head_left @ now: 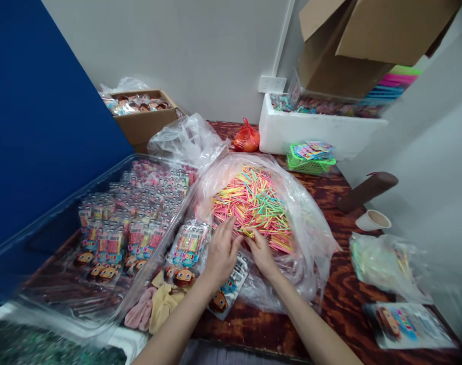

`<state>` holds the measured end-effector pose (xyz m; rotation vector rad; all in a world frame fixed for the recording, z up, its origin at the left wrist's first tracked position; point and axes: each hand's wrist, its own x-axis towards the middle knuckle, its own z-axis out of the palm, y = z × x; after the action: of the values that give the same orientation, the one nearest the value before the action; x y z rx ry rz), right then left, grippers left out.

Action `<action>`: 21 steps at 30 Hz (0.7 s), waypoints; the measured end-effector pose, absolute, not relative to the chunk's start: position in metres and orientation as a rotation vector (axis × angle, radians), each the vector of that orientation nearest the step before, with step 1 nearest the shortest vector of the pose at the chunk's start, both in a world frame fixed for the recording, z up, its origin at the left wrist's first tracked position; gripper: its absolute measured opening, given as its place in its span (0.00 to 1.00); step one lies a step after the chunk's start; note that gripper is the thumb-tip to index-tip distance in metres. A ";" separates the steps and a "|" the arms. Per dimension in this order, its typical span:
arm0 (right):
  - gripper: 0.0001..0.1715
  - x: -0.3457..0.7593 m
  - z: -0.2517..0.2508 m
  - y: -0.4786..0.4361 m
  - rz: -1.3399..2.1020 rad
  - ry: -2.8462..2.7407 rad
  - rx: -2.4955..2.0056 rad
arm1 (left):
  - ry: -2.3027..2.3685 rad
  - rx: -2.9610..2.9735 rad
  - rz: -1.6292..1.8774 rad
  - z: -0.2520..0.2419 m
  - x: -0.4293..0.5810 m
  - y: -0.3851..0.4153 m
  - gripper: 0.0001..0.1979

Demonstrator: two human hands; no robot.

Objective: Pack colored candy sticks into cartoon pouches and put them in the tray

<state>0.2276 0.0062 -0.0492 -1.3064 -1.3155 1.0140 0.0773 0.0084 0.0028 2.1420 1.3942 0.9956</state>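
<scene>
A clear plastic bag (310,223) lies open on the wooden table (341,304), heaped with thin coloured sticks (254,200) in pink, yellow, green and blue. My left hand (220,253) reaches into the near edge of the heap with its fingers curled over some sticks. My right hand (262,251) is beside it, its fingers pinched on a few sticks at the heap's front edge. Under my wrists lies a cartoon-printed packet (231,289), and a filled packet of sticks (187,248) rests just left of my left hand.
A large clear bin (44,243) of filled packets stands on the left. Behind are a cardboard box (145,121), a white foam box (310,132), a green basket (310,162) and an orange bag (246,139). A paper cup (373,220) and more packets (401,324) lie at the right.
</scene>
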 end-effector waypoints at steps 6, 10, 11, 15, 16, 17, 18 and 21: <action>0.17 0.231 -0.051 0.004 1.042 -1.347 -1.135 | 1.237 2.270 0.961 -0.004 0.104 -0.002 0.32; 0.19 0.225 -0.059 0.000 0.968 -1.339 -1.174 | 1.056 2.334 0.731 -0.012 0.111 0.002 0.29; 0.19 0.225 -0.059 -0.001 0.950 -1.349 -1.188 | 1.048 2.327 0.711 -0.012 0.110 0.003 0.28; 0.16 0.228 -0.057 -0.002 0.968 -1.332 -1.242 | 1.223 2.231 0.879 -0.001 0.094 0.005 0.27; 0.15 0.230 -0.057 -0.002 1.000 -1.288 -1.257 | 1.284 2.197 0.928 0.001 0.088 0.003 0.25; 0.13 0.231 -0.058 -0.003 1.034 -1.242 -1.272 | 1.334 2.166 0.955 0.002 0.082 0.001 0.23; 0.12 0.233 -0.058 -0.003 1.057 -1.207 -1.284 | 1.371 2.148 0.954 0.001 0.076 -0.003 0.20; 0.10 0.234 -0.061 -0.004 1.060 -1.186 -1.313 | 1.456 2.217 0.760 -0.009 0.063 -0.021 0.15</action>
<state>0.2337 -0.0039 -0.0614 -1.3133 -1.1860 1.0604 0.0629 -0.0211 -0.0095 2.2175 1.4563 0.7600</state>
